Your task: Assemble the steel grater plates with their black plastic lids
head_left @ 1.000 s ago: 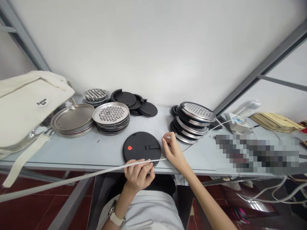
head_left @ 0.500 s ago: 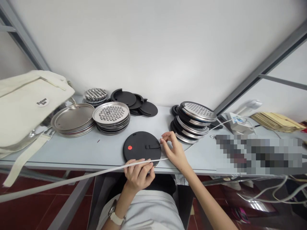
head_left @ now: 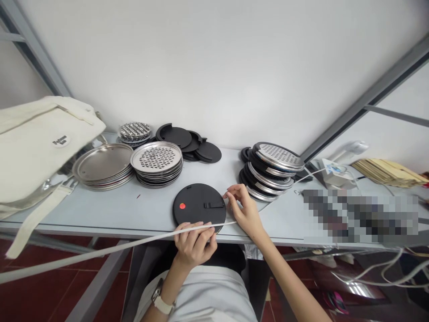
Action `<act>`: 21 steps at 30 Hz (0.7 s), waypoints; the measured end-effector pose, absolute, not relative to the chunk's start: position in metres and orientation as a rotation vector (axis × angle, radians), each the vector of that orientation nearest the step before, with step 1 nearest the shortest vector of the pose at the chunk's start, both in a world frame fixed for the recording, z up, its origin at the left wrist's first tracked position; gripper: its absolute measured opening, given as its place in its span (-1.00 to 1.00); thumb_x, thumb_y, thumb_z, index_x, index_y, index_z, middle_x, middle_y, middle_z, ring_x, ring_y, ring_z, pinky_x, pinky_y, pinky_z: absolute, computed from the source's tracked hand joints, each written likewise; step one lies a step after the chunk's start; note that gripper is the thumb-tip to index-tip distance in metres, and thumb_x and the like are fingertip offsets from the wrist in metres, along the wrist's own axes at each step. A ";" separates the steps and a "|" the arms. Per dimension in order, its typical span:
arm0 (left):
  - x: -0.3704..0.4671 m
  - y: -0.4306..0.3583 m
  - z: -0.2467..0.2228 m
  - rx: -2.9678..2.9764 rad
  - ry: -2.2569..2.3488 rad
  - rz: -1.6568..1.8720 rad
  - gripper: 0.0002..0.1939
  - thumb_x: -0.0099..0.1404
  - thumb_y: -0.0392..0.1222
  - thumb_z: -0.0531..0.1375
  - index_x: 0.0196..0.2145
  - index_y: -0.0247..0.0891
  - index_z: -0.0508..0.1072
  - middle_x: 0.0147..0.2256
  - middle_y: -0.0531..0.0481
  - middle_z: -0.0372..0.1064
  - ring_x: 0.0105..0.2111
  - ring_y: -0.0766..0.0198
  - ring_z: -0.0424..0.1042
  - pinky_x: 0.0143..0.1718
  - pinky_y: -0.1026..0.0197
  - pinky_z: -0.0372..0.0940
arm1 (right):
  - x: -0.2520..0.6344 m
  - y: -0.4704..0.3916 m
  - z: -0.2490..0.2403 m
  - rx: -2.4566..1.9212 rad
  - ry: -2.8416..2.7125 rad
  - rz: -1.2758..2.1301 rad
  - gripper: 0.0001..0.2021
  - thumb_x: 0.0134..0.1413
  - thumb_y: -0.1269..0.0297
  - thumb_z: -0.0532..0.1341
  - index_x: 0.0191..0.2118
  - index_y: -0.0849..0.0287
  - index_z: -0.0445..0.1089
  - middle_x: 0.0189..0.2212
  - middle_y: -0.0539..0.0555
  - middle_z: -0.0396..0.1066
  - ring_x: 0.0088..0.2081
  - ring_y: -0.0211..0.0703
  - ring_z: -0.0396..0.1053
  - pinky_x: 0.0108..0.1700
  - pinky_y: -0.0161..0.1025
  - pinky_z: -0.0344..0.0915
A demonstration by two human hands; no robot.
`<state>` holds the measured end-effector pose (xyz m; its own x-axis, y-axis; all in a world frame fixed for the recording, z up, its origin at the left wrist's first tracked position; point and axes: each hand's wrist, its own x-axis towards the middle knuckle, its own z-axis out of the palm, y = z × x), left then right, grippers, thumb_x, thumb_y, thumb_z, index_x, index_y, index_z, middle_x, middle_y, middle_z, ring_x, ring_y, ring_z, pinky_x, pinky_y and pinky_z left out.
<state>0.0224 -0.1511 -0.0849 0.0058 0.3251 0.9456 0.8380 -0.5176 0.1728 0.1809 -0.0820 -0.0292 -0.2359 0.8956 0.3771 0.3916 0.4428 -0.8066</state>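
Note:
A black round plastic disc [head_left: 197, 203] lies on the table's near edge, with an orange-red dot [head_left: 182, 206] on its left and a narrow slotted tab [head_left: 213, 205] on its right. My left hand [head_left: 194, 243] grips the disc's near rim, fingers over the top. At the disc's right rim, my right hand [head_left: 245, 210] has thumb and forefinger closed in a pinch; whatever may be between them is too small to make out. A white cord [head_left: 140, 242] crosses the view in front of the left fingers and runs on to the right.
Round metal plates [head_left: 103, 163] and perforated grater discs [head_left: 156, 158] are stacked at left. Black round holders [head_left: 177, 137] lie behind. Assembled graters [head_left: 278, 154] are piled at right, near a white box [head_left: 337, 174] and brown envelopes [head_left: 385, 172]. A cream bag [head_left: 36, 152] covers the left end.
The whole scene has shifted very slightly in view. Both hands keep nearly the same place and pose at the black disc.

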 end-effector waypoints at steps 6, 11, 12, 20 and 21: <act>0.022 -0.151 -0.087 -1.844 -1.194 -1.533 -0.95 0.12 -0.28 0.22 -0.40 -0.18 0.46 -0.44 0.08 0.50 -0.41 0.29 0.43 -0.18 0.13 0.16 | 0.181 -0.082 -0.030 -1.092 -1.825 0.725 -0.92 0.27 0.25 0.03 -0.22 0.12 0.17 -0.39 0.02 0.31 -0.43 -0.23 0.30 -0.30 -0.26 0.27; 0.022 -0.150 -0.088 -1.830 -1.193 -1.526 -0.96 0.13 -0.27 0.21 -0.40 -0.17 0.46 -0.44 0.09 0.50 -0.40 0.29 0.44 -0.17 0.14 0.16 | 0.181 -0.082 -0.029 -1.105 -1.892 0.681 -0.88 0.25 0.24 0.05 -0.29 0.13 0.23 -0.48 -0.01 0.25 -0.47 -0.24 0.23 -0.35 -0.27 0.22; 0.022 -0.150 -0.087 -1.823 -1.191 -1.525 -0.96 0.13 -0.27 0.21 -0.40 -0.17 0.46 -0.45 0.09 0.50 -0.40 0.30 0.44 -0.17 0.15 0.17 | 0.180 -0.082 -0.028 -1.108 -1.905 0.668 -0.88 0.25 0.24 0.05 -0.29 0.14 0.24 -0.48 -0.01 0.26 -0.47 -0.23 0.22 -0.36 -0.27 0.21; 0.022 -0.150 -0.087 -1.819 -1.207 -1.515 -0.96 0.13 -0.27 0.21 -0.40 -0.16 0.45 -0.45 0.09 0.50 -0.42 0.30 0.45 -0.18 0.15 0.17 | 0.182 -0.079 -0.033 -1.122 -1.952 0.617 -0.77 0.22 0.17 0.11 -0.41 0.15 0.30 -0.52 -0.01 0.24 -0.48 -0.23 0.19 -0.38 -0.27 0.19; 0.022 -0.151 -0.087 -1.823 -1.209 -1.516 -0.95 0.13 -0.27 0.21 -0.40 -0.16 0.45 -0.45 0.09 0.50 -0.42 0.30 0.45 -0.18 0.14 0.17 | 0.182 -0.079 -0.033 -1.127 -1.950 0.619 -0.77 0.21 0.16 0.12 -0.42 0.15 0.31 -0.52 -0.01 0.25 -0.48 -0.23 0.19 -0.37 -0.26 0.19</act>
